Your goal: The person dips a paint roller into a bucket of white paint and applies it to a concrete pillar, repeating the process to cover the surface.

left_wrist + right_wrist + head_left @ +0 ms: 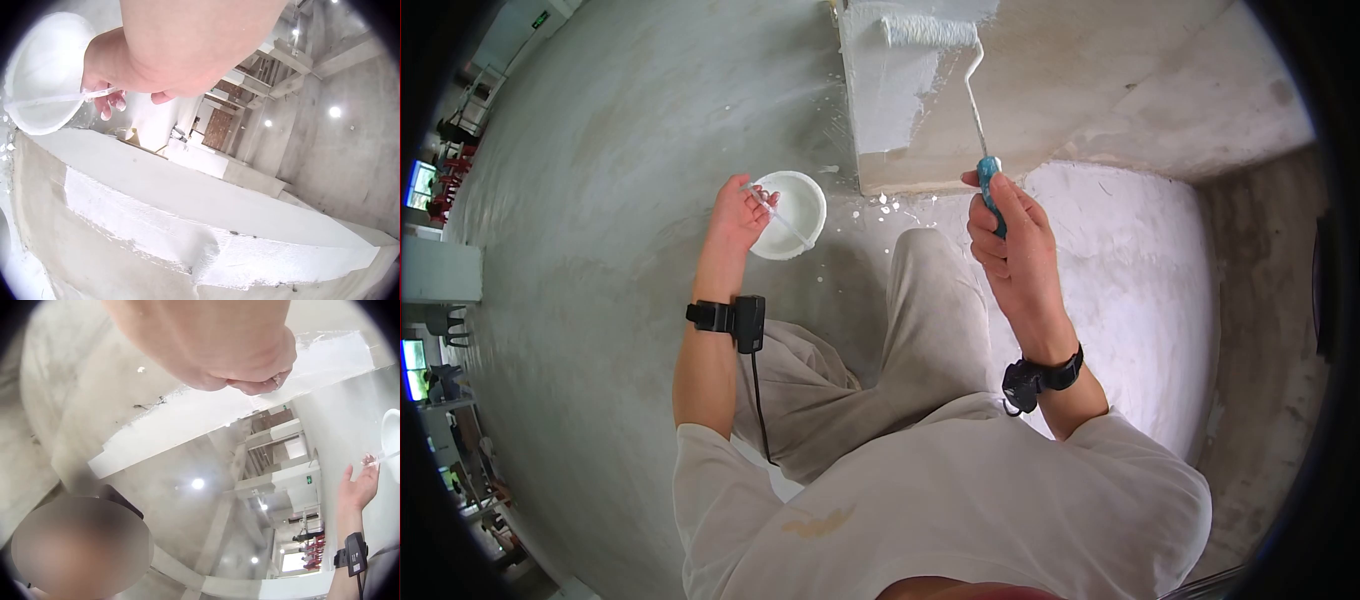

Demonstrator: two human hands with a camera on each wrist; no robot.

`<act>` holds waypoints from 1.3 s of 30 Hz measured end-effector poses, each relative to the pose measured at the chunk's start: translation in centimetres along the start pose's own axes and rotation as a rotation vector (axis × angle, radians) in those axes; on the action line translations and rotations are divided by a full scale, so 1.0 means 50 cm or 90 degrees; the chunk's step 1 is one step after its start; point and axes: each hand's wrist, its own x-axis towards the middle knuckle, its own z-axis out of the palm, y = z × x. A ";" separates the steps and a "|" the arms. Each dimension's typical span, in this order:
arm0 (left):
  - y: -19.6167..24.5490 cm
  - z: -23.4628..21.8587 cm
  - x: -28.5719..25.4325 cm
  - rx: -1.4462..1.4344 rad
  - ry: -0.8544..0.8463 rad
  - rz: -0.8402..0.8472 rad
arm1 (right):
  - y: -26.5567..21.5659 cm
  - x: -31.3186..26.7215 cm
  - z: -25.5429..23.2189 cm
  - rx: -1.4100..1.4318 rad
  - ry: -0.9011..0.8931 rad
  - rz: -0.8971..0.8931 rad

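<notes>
My right hand [1015, 225] grips the blue handle of a paint roller [930, 32]. The roller's white, paint-wet sleeve lies against the upper part of a wall with a fresh white patch [890, 90]. To the left, my left hand [740, 215] has its fingers curled around the thin plastic handle [790, 228] of a white bucket [820, 200]. Pale paint shows inside the bucket. In the left wrist view the handle strip [56, 99] crosses the bucket mouth to the fingers. The roller is hidden behind the hand [212, 344] in the right wrist view.
White drips [884, 204] spot the grey floor [600, 250] at the wall's foot. A bare brownish wall [1100, 90] continues to the right and meets another wall [1270, 260]. My bent knee [935, 270] sits between the hands. Red chairs [450, 185] stand far left.
</notes>
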 end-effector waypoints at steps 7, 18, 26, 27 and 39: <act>0.004 0.007 -0.008 -0.005 0.003 -0.012 | -0.009 0.007 -0.012 0.005 -0.016 0.008; 0.003 0.007 -0.010 0.002 -0.001 -0.015 | 0.147 0.066 -0.128 0.009 0.036 0.097; 0.005 0.006 -0.006 0.006 -0.008 -0.012 | 0.212 0.112 -0.170 0.030 0.071 0.163; 0.006 0.009 -0.010 0.010 -0.008 -0.015 | 0.216 0.117 -0.171 0.030 0.070 0.163; 0.003 0.009 -0.016 0.009 -0.015 -0.021 | 0.126 0.044 -0.029 0.016 0.015 0.104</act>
